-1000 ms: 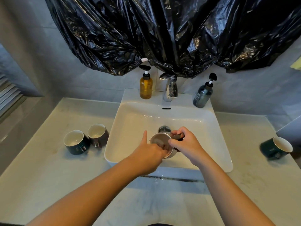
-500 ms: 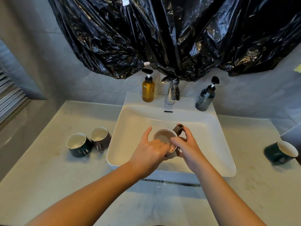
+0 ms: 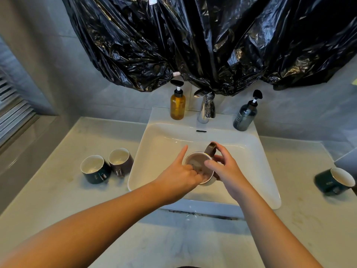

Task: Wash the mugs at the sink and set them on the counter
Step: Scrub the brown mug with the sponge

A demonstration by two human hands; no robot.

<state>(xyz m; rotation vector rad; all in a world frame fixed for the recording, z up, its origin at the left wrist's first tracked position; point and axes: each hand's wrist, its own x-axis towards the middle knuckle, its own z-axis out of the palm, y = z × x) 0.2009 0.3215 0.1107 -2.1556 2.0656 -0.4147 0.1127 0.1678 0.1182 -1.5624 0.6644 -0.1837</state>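
Over the white sink (image 3: 251, 151) I hold a brown mug (image 3: 195, 160) with a pale inside, its handle pointing up and away. My right hand (image 3: 225, 169) grips the mug's body at the rim near the handle. My left hand (image 3: 179, 175) has fingers curled down inside the mug against its inner wall, with one finger sticking straight out. A dark green mug (image 3: 94, 169) and a brown mug (image 3: 120, 160) lie tipped on the counter left of the sink. Another dark green mug (image 3: 335, 180) lies on its side at the right.
An amber pump bottle (image 3: 177, 105), a chrome tap (image 3: 205, 109) and a dark grey pump bottle (image 3: 245, 117) stand along the sink's back ledge. Black plastic sheeting (image 3: 193, 45) hangs over the wall above. The pale counter (image 3: 48, 194) runs on both sides.
The mug has been turned so its handle points up and away, and it sits slightly higher over the basin. My left fingers have shifted inside it. The view has dipped slightly.
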